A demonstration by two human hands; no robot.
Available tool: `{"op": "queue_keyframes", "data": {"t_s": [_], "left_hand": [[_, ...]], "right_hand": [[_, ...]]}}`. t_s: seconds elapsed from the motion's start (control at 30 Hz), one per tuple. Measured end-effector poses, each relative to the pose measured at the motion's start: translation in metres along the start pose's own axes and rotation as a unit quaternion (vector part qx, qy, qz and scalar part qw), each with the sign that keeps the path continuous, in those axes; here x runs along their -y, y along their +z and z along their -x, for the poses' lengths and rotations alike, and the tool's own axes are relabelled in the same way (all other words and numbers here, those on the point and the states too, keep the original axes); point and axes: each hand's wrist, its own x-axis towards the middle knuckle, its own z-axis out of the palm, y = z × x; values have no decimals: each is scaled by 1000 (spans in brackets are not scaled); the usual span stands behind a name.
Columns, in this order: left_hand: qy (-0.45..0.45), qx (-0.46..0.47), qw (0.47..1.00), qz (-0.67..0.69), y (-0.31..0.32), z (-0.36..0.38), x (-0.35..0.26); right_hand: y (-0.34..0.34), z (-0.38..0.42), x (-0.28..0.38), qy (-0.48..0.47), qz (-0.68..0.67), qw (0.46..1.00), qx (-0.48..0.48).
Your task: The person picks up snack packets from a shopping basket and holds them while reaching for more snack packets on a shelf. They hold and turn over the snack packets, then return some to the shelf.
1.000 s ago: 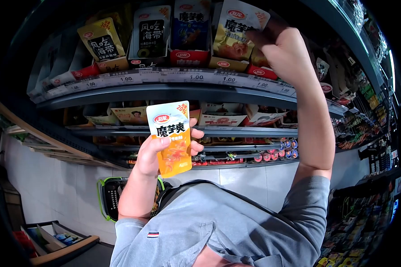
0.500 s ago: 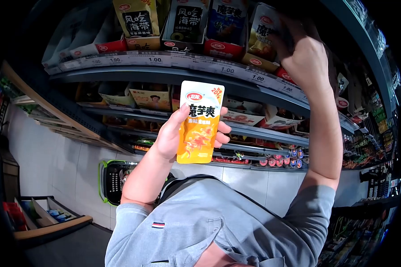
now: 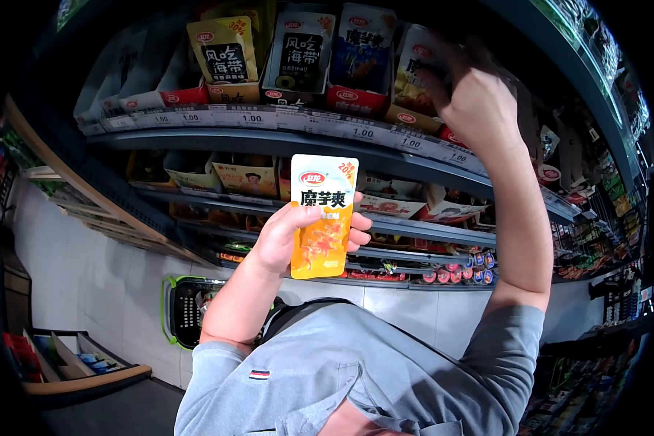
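Observation:
My left hand (image 3: 277, 241) holds an orange and white snack packet (image 3: 321, 218) upright in front of the shelves, thumb across its front. My right hand (image 3: 479, 109) is raised to the top shelf (image 3: 269, 134). Its blurred fingers close on a yellow snack packet (image 3: 408, 69) standing in a red display box at the right end of the row. Beside that packet stand a blue packet (image 3: 363, 47) and two seaweed packets (image 3: 298, 47). My grey sleeves fill the lower part of the view.
Price labels (image 3: 254, 116) run along the top shelf's edge. Lower shelves (image 3: 414, 225) carry more boxed snacks. A black basket with green rim (image 3: 178, 312) sits on the floor by my left arm. A wooden bin (image 3: 87, 370) is at lower left, and more stocked shelving (image 3: 596, 189) runs along the right.
My left hand has lowered the orange packet slightly and turned it more upright. My right hand has stayed at the top shelf, with the yellow packet now set back in its box.

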Motion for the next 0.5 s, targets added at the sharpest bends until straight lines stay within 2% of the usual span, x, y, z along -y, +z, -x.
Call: {"op": "queue_keyframes", "data": {"t_s": [0.07, 0.13, 0.2, 0.27, 0.37, 0.5], "left_hand": [[7, -2, 1000, -13, 0, 1, 1], [1, -29, 999, -17, 2, 3, 2], [5, -25, 999, -29, -2, 4, 5], [7, -5, 1000, -11, -9, 1, 11], [2, 21, 999, -25, -7, -7, 14], [-28, 16, 999, -30, -1, -10, 20]], "right_hand": [[-7, 2, 9, 76, -10, 993, 92], [-14, 20, 16, 49, -81, 994, 51], [-22, 36, 35, -10, -228, 972, -62], [-18, 64, 53, -36, -338, 940, -19], [-13, 94, 66, -41, -422, 905, 45], [-15, 102, 52, -23, -410, 912, -18]]}}
